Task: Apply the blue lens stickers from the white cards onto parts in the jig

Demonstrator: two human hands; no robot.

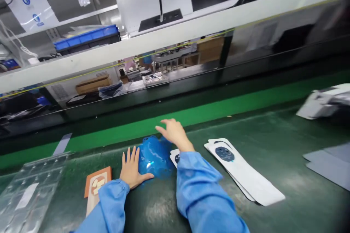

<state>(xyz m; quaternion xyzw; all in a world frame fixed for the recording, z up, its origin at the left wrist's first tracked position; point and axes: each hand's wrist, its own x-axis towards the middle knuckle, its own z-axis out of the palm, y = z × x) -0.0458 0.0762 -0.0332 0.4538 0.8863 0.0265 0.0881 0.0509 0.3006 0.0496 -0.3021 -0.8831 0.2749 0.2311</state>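
Observation:
A crinkled pile of shiny blue film (155, 156) lies on the dark green work surface. Flat against its left edge, my left hand (132, 169) has its fingers spread and holds nothing. Above the pile's right side is my right hand (175, 133), thumb and fingers apart, nothing between them. A white piece with a dark round part (174, 154) shows partly from under my right wrist. To the right lie long white pieces with dark round patterns (246, 171), overlapping. An orange and cream piece (105, 174) is left of my left hand, partly behind my sleeve.
A clear plastic tray (35, 189) lies at the far left, with a grey strip (62, 143) behind it. Grey sheets (332, 162) and a white stack (319, 103) are at the right. A green belt (224, 108) and a white shelf beam (191, 31) run across behind.

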